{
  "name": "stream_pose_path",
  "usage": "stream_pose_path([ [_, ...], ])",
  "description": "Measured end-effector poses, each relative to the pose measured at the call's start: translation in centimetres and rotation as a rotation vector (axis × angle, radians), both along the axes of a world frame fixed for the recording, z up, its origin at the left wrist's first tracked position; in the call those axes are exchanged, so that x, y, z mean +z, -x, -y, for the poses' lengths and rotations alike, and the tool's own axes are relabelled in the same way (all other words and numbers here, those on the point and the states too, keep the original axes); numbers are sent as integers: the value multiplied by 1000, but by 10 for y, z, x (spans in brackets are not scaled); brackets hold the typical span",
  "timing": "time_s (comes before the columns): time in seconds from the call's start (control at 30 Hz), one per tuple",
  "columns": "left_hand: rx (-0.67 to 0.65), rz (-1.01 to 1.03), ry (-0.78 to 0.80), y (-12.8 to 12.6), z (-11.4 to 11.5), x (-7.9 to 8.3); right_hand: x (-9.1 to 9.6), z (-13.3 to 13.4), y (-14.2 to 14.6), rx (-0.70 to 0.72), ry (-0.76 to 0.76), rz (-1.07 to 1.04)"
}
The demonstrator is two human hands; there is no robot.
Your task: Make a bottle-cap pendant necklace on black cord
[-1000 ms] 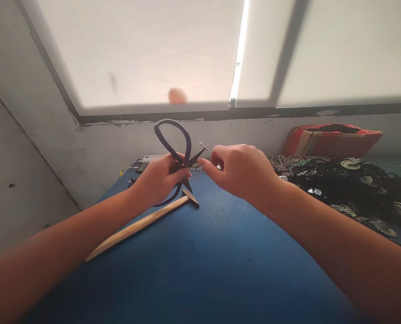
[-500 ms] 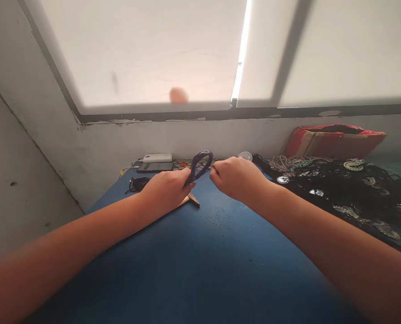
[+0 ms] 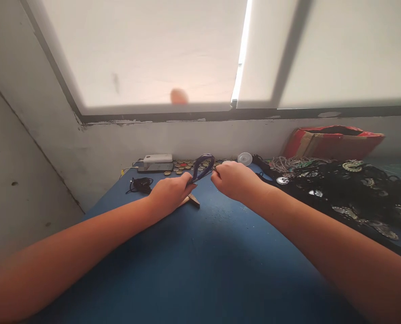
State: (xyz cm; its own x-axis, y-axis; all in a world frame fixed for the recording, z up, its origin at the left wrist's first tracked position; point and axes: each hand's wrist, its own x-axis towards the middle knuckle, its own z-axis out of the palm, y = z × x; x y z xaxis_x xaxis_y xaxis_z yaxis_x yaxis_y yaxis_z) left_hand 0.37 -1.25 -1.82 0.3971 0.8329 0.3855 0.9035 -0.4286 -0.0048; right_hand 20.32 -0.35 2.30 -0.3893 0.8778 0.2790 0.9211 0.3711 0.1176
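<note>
While gripped, scissors [image 3: 202,167], purple looped handle

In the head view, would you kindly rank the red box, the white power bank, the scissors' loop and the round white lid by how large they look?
1. Red box, by far the largest.
2. Power bank.
3. Scissors' loop, held in the left hand; only partly visible, so its place against the power bank is unsure.
4. Lid, smallest.

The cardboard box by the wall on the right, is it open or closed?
Open. The red cardboard box shows a dark opening at its top, with its rim exposed. What is inside cannot be seen.
</note>
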Motion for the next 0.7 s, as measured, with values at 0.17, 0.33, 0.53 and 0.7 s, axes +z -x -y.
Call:
stream_pose_path([
  [0.17,-18,-21,-74,3,-3,4,6,0,0,2,57,-37],
  [0.33,-99,-54,-138,12,-11,10,5,-3,0,4,77,-53],
  [0.53,-140,-147,-198,13,-9,18,1,-3,-2,61,58,22],
  [0.7,-22,-169,-309,10,-9,21,-6,-3,0,117,71,24],
])
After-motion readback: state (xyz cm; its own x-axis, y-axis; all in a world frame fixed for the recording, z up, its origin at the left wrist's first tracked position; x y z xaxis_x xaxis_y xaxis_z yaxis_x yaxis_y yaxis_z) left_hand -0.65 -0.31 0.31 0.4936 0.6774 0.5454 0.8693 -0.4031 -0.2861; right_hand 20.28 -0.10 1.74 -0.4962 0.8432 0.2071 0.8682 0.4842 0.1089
